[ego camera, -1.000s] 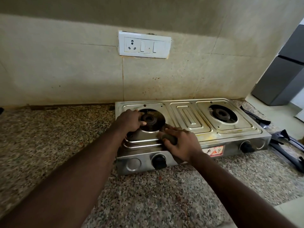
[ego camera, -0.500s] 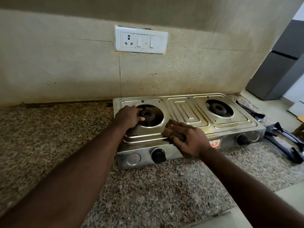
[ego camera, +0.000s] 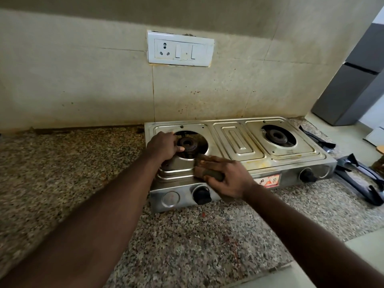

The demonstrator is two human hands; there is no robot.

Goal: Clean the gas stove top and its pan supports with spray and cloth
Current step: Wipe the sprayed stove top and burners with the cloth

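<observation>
While left hand (ego camera: 164,145) grips stove (ego camera: 239,140) rim | right hand (ego camera: 228,179) fingers clamp cloth (ego camera: 215,176) | cloth slid left

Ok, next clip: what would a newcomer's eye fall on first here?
Two bare hands on the steel stove at centre: the left hand holds the left burner, the right hand presses a dark cloth on the top just in front of it. The black pan supports lie off the stove, on the granite counter to its right.
</observation>
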